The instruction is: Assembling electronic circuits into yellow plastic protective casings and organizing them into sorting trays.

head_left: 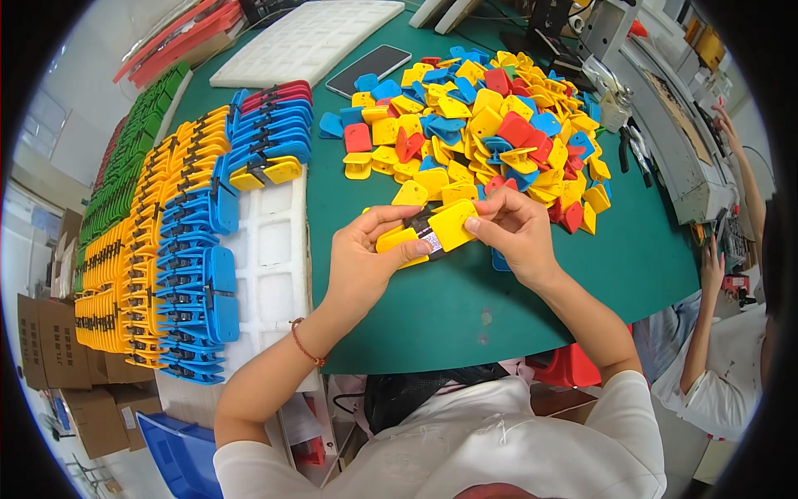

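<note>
My left hand (367, 254) grips a yellow plastic half-shell (399, 241) from below. My right hand (515, 229) pinches a second yellow half-shell (451, 223) against it, with a small dark part (421, 225) showing between the two. Both hands hover over the green table (465, 308), just in front of a big pile of loose yellow, blue and red plastic shells (482, 125).
Rows of assembled clips, yellow (137, 274), blue (199, 283) and green (133, 141), fill a white foam tray (274, 258) at left. A phone (368, 70) and another white tray (307, 37) lie at the back. Another person (723, 349) works at right beside a machine (665, 125). Cardboard boxes (58, 349) stand at lower left.
</note>
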Motion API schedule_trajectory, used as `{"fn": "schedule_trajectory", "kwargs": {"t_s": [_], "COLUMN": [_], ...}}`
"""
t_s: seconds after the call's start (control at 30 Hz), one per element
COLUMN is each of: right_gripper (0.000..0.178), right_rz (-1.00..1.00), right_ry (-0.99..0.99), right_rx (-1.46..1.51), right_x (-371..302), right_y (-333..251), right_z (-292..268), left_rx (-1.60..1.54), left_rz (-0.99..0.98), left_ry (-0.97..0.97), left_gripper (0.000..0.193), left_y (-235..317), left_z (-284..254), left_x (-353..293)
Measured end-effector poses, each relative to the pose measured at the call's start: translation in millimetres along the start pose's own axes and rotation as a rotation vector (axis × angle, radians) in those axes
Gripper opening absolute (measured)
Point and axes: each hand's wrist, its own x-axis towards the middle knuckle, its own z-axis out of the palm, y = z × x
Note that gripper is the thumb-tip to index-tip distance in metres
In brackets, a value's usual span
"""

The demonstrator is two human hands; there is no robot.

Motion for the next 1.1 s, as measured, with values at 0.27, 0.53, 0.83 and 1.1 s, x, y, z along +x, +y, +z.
{"fn": "schedule_trajectory", "kwargs": {"t_s": [0.27, 0.53, 0.83, 1.1], "right_gripper": [0.013, 0.013, 0.015, 0.019], "right_rz": [-0.026, -0.076, -0.040, -0.044], "right_ry": [0.068, 0.095, 0.044, -0.153], "right_rx": [0.140, 0.124, 0.155, -0.072], "right_x": [3.3, -0.5, 2.2, -9.5], "right_y": [1.3, 6.1, 5.2, 4.2], "right_z": [-4.2, 2.1, 0.0, 4.0], "left_rx": [-0.168, -0.249, -0.230, 0.367], "left_rz": [-0.008, -0.085, -0.075, 0.166], "left_ry": [-0.037, 0.049, -0.001, -0.112], "left_gripper": [0.035, 0.031, 0.029, 0.033], "left_y": [-4.6, -6.3, -3.7, 3.8], "left_z": [-4.2, -5.3, -8.6, -11.5], "left_x": [3.6, 3.1, 2.5, 2.4]}}
